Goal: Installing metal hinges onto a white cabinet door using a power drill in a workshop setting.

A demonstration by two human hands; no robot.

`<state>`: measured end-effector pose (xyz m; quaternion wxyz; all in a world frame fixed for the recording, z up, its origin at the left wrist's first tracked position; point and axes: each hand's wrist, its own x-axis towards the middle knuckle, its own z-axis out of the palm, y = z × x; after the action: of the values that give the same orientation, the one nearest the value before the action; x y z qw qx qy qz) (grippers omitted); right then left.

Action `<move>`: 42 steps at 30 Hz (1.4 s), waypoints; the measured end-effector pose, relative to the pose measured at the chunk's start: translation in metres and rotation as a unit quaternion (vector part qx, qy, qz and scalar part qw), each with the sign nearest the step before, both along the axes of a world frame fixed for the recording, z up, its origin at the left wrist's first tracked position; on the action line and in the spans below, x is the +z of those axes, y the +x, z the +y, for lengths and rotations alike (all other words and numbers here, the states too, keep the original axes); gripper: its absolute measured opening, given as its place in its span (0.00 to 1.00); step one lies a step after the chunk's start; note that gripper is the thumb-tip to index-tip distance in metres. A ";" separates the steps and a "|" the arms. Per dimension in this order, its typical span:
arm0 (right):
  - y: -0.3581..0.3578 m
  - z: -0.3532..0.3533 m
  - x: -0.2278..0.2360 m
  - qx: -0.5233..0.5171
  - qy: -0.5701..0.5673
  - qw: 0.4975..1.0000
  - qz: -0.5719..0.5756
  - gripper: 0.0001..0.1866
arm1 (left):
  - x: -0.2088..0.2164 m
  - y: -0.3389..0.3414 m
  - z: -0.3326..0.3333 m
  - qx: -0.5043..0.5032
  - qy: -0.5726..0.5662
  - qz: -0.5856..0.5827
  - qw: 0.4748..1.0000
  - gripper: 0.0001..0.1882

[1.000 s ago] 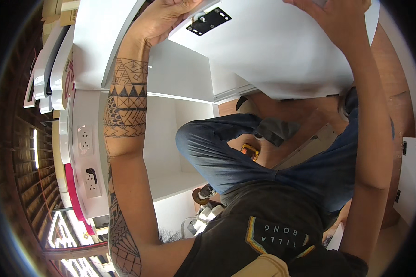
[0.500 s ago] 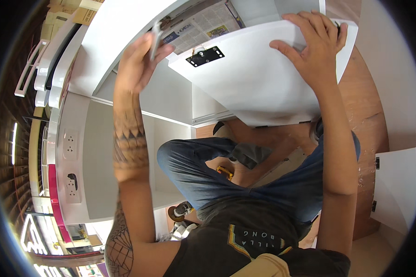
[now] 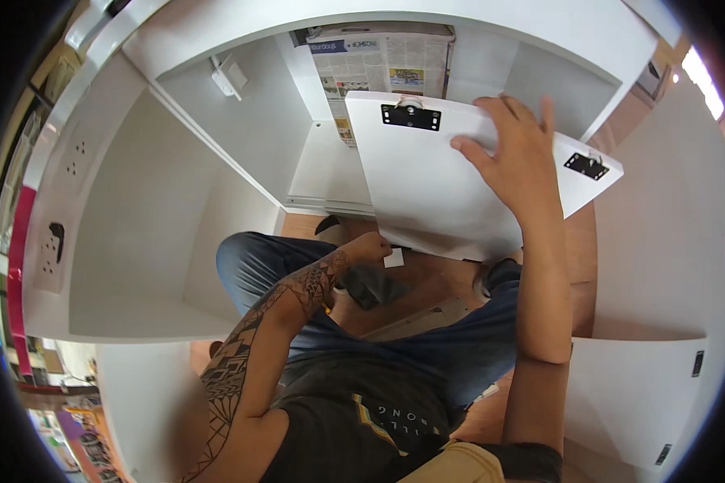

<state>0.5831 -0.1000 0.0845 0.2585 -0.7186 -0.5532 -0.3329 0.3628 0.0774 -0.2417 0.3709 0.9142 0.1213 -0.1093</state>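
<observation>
- My right hand (image 3: 517, 157) spreads over the upper edge of the white door panel (image 3: 447, 181), before the cabinet (image 3: 209, 28); steady pressure should prevent tipping.
- My left hand (image 3: 368, 248) curls beside a small white square (image 3: 393, 258); pinching, I can't tell.
- Black roller plates (image 3: 411, 117), upper corners: best kept unknocked.

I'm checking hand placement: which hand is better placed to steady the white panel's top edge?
Probably the right hand: it rests on the white panel, at the top edge. The left hand is near the panel's lower corner, apparently holding a small white piece.
</observation>
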 end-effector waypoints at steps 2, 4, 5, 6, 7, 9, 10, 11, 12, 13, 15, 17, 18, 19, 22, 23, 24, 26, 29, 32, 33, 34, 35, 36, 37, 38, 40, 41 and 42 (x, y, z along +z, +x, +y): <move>-0.003 0.017 0.013 0.107 -0.103 0.981 0.122 0.28 | 0.000 0.003 -0.008 0.057 -0.042 0.028 0.997 0.18; -0.015 0.038 0.025 0.157 -0.102 0.977 0.097 0.27 | 0.004 -0.009 -0.004 0.076 0.074 -0.029 0.994 0.18; -0.002 0.030 0.024 0.136 -0.127 0.976 0.116 0.25 | 0.053 0.006 -0.024 0.069 0.041 -0.007 0.997 0.19; 0.000 0.033 0.028 0.139 -0.143 0.970 0.137 0.24 | 0.084 -0.004 -0.028 0.065 0.021 -0.081 0.994 0.18; 0.001 0.036 0.033 0.154 -0.175 0.954 0.191 0.20 | 0.111 -0.020 -0.031 0.064 0.003 -0.157 0.986 0.18; 0.012 0.040 0.026 0.150 -0.184 0.951 0.198 0.18 | 0.192 -0.061 -0.048 0.115 -0.076 -0.202 0.970 0.14; 0.017 0.041 0.022 0.135 -0.185 0.952 0.204 0.17 | 0.222 -0.086 -0.055 0.166 -0.069 -0.234 0.956 0.13; 0.023 0.043 0.017 0.127 -0.167 0.960 0.187 0.16 | 0.239 -0.113 -0.064 0.216 -0.063 -0.264 0.938 0.12; 0.027 0.043 0.014 0.125 -0.171 0.961 0.180 0.16 | 0.243 -0.139 -0.069 0.263 -0.044 -0.301 0.916 0.12; 0.030 0.046 0.011 0.120 -0.161 0.962 0.187 0.16 | 0.244 -0.166 -0.071 0.308 -0.021 -0.336 0.890 0.11; 0.031 0.051 0.006 0.117 -0.153 0.963 0.190 0.17 | 0.219 -0.211 -0.079 0.436 -0.024 -0.375 0.818 0.12; 0.034 0.055 0.006 0.101 -0.159 0.966 0.176 0.18 | 0.188 -0.247 -0.086 0.530 -0.023 -0.363 0.766 0.11; 0.037 0.058 0.006 0.104 -0.161 0.966 0.173 0.18 | 0.171 -0.259 -0.094 0.533 -0.024 -0.365 0.763 0.11; 0.041 0.059 0.006 0.123 -0.168 0.960 0.186 0.19 | 0.152 -0.272 -0.103 0.570 -0.047 -0.362 0.736 0.10; 0.056 0.074 -0.004 0.192 -0.162 0.957 0.144 0.20 | 0.072 -0.311 -0.148 0.632 -0.202 -0.420 0.620 0.09; 0.057 0.073 -0.007 0.185 -0.158 0.959 0.149 0.20 | 0.057 -0.320 -0.160 0.637 -0.130 -0.381 0.657 0.08; 0.058 0.070 -0.006 0.183 -0.156 0.958 0.157 0.20 | 0.046 -0.327 -0.176 0.643 -0.057 -0.331 0.689 0.07; 0.062 0.065 -0.003 0.182 -0.170 0.960 0.130 0.21 | 0.013 -0.352 -0.194 0.649 -0.034 -0.256 0.716 0.06; 0.063 0.058 0.001 0.135 -0.162 0.967 0.143 0.21 | 0.004 -0.374 -0.209 0.708 -0.078 -0.117 0.692 0.12; 0.079 0.064 -0.011 0.127 -0.139 0.978 0.092 0.20 | -0.070 -0.411 -0.209 0.726 -0.062 0.074 0.681 0.17; 0.071 0.072 -0.021 0.143 -0.144 0.974 0.100 0.20 | -0.089 -0.425 -0.207 0.789 -0.197 0.130 0.568 0.27; 0.066 0.072 -0.020 0.129 -0.138 0.979 0.080 0.21 | -0.101 -0.426 -0.202 0.791 -0.198 0.133 0.564 0.27; 0.065 0.070 -0.018 0.111 -0.131 0.983 0.058 0.21 | -0.110 -0.420 -0.197 0.795 -0.082 0.087 0.595 0.32; 0.065 0.070 -0.016 0.110 -0.135 0.983 0.057 0.21 | -0.119 -0.414 -0.192 0.785 0.036 0.040 0.617 0.38; 0.066 0.073 -0.015 0.108 -0.134 0.984 0.053 0.21 | -0.124 -0.414 -0.183 0.786 0.036 0.042 0.615 0.38; 0.066 0.075 -0.015 0.107 -0.132 0.984 0.049 0.21 | -0.129 -0.414 -0.172 0.805 -0.041 -0.085 0.585 0.41; 0.060 0.079 -0.015 0.100 -0.141 0.984 0.042 0.21 | -0.132 -0.401 -0.169 0.804 -0.121 -0.210 0.543 0.44; 0.055 0.081 -0.017 0.093 -0.145 0.984 0.037 0.21 | -0.126 -0.391 -0.167 0.855 -0.147 -0.150 0.475 0.42; 0.054 0.073 -0.009 0.083 -0.143 0.986 0.028 0.21 | -0.118 -0.374 -0.160 0.890 -0.180 -0.094 0.408 0.40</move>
<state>0.6375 -0.0271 0.0756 0.1953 -0.7087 -0.6456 -0.2070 -0.0108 -0.0823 -0.3598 0.4242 0.2088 0.8088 0.3496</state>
